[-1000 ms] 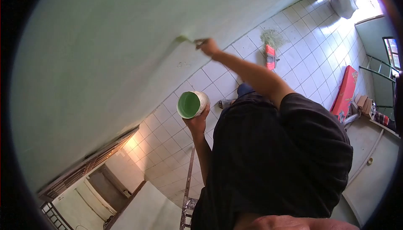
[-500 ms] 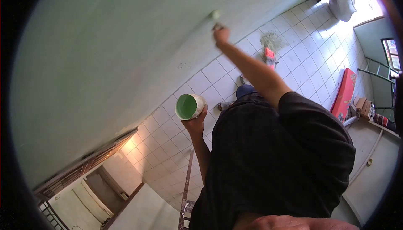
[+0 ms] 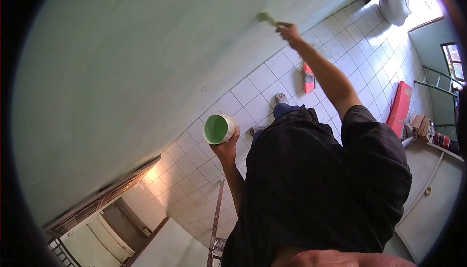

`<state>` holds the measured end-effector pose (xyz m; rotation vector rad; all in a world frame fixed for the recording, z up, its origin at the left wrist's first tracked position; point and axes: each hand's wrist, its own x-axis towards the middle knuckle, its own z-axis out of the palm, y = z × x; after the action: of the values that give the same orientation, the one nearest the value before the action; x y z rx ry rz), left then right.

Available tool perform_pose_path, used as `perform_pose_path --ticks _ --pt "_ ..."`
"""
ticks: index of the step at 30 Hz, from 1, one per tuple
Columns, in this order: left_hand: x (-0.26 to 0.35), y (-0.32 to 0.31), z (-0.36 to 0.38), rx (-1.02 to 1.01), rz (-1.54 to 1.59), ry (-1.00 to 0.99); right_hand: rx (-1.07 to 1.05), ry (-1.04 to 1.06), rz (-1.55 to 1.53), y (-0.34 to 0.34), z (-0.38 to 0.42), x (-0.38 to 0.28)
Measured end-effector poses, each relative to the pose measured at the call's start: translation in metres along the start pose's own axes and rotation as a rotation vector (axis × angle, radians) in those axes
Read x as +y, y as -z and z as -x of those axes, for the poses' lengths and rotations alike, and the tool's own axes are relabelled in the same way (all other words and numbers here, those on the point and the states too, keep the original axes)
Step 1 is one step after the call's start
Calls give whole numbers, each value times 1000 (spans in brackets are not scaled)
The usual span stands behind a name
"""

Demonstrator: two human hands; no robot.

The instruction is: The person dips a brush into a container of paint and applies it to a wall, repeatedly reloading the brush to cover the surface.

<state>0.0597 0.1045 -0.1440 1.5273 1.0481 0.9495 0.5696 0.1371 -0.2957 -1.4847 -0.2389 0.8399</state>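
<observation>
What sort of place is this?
Likely an indoor room being painted, maybe in a home: the right hand has a brush at the pale green wall, the left hand holds a tub of green paint, and the floor is tiled.

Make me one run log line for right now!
left hand: holding pot, green inside | right hand: holding brush at wall | pot and brush: apart

green-tipped brush [image 3: 267, 18] at pale wall [image 3: 121, 72], tilted white tub [image 3: 221, 128], green inside
</observation>
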Motion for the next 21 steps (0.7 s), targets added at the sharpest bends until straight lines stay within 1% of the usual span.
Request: perform_pose_path --ticks 1,2,4,6,8,9,10,11,12,14,15,17,18,19,21 --pt "0 -5 1 -5 -21 5 109 32 -31 22 -2 -15" --pt "0 -10 1 -9 -22 2 271 42 -58 33 -3 -30" --pt "-1 -24 -1 13 1 37 513 128 -88 38 -8 -47" --pt "-2 -38 -5 -18 10 41 581 183 -76 20 -15 -48" --pt "1 -53 -15 -50 20 39 634 311 356 -29 -39 -4" --pt "4 -61 -19 -60 23 58 655 344 444 -67 -24 10" --pt "7 -69 -22 -72 24 79 583 326 324 -98 6 14" --pt "9 -77 -27 -92 22 74 404 228 333 -114 49 -2" --pt "11 -86 -34 -122 -4 42 226 156 300 -124 67 7" --pt "14 -101 -45 -164 -33 9 -65 156 270 -119 107 -1" --pt "16 -109 -50 -199 -45 -6 -58 155 266 -109 103 -10" --pt "17 -122 -54 -232 -54 -23 -230 192 353 -78 83 -24" --pt "16 -124 -54 -236 -5 -32 -168 183 223 -61 57 -24" --pt "16 -128 -55 -240 42 -39 -113 172 290 -37 36 -42" --pt "23 -136 -51 -227 40 -51 -22 145 335 11 13 -78"
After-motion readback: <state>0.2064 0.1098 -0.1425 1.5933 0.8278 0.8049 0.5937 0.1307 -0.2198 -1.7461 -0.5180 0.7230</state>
